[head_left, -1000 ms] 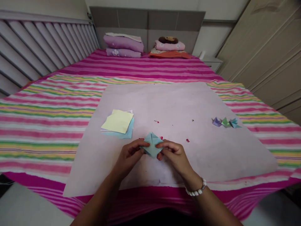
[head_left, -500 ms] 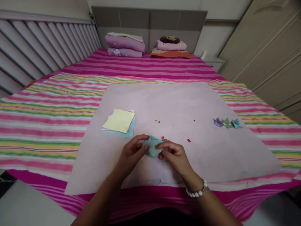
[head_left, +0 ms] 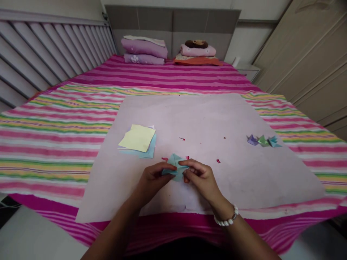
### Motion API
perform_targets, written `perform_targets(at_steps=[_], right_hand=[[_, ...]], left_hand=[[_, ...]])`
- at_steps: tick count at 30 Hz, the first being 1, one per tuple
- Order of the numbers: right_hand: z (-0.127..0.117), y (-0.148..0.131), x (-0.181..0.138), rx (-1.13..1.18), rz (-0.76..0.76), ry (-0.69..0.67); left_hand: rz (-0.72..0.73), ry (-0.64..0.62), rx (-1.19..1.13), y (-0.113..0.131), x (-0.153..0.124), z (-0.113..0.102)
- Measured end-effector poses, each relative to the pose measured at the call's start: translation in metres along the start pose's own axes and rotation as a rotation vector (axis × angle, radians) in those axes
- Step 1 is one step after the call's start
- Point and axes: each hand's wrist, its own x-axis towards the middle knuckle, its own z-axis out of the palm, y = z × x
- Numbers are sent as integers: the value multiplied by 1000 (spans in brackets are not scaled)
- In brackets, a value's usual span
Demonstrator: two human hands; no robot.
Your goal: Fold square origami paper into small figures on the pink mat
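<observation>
Between my two hands is a small piece of folded light-blue paper [head_left: 175, 159], creased with a point at its top. My left hand [head_left: 154, 176] pinches its left side between thumb and fingers. On the other side my right hand [head_left: 199, 175] grips the right edge, its index finger lying across the front. Fingers cover part of the lower folds. Small red scraps [head_left: 165, 159] lie on the white sheet [head_left: 200, 115] just behind the paper.
A stack of coloured paper topped by a yellow sheet [head_left: 138, 138] lies to the left. Three folded paper shapes, purple [head_left: 252, 140], green [head_left: 262, 141] and blue [head_left: 274, 141], sit in a row at right. More tiny scraps [head_left: 218, 161] are scattered on the white sheet.
My left fingers have moved from the paper's upper left corner down over its left side. The paper's left part is now folded lower, and a red scrap behind it has come into view.
</observation>
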Motion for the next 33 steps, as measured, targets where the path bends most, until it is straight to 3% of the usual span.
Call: perform_targets(at_steps=[10, 18, 25, 33], right_hand=[[0, 3, 1, 1, -11, -6], [-4, 1, -1, 20, -39, -97], [4, 1, 4, -135, 12, 133], [4, 2, 5, -115, 32, 168]], left_hand=[[56, -61, 134, 13, -3, -1], [-64, 123, 143, 9, 1, 8], [-60, 191, 185, 9, 2, 12], [-103, 235, 83, 7, 3, 13]])
